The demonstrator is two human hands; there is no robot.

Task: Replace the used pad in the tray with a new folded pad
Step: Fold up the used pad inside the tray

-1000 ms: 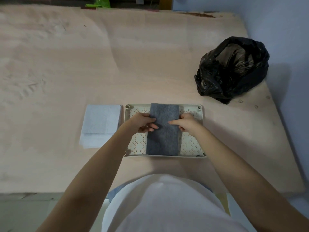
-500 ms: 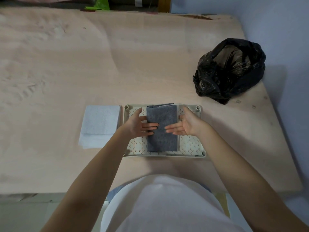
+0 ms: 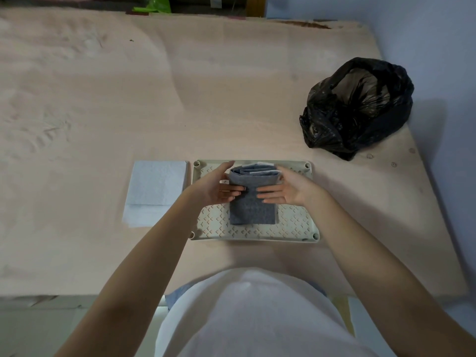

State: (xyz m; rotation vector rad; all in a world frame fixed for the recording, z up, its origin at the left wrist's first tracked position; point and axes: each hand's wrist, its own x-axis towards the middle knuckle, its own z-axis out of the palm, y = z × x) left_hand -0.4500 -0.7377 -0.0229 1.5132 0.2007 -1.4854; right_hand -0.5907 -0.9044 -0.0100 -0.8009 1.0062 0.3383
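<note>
Left hand: from where I was watching, the left hand [image 3: 219, 185] sat on the left side of the folded dark grey felt-like pad [image 3: 253, 204], fingers pretty much straight and lying across the pad's left edge, thumb up by the far rolled end. Looked like flat touching, not a grip.

Right hand: the right hand [image 3: 286, 188] mirrored it on the other side, palm turned inward, fingers straight and resting on the pad's right edge. Nothing curled round anything as far as I could see.

Grey pad: it lay in the middle of the tray, folded into a narrow block. The far end was lifted a bit and showed several stacked layers, some with a paler edge.

Tray: the shallow cream plastic rectangular tray [image 3: 296, 222] with a cut-out chevron pattern sat on the table right in front of the person.

White pad: a folded pale white rectangular pad [image 3: 155, 191] lay flat just beside the tray's left edge, on the table.

Bag: a crumpled black plastic bag [image 3: 358, 106] sat well apart at the far right, near the wall.

Table: the big light wooden tabletop [image 3: 103, 99] carried all of it.
</note>
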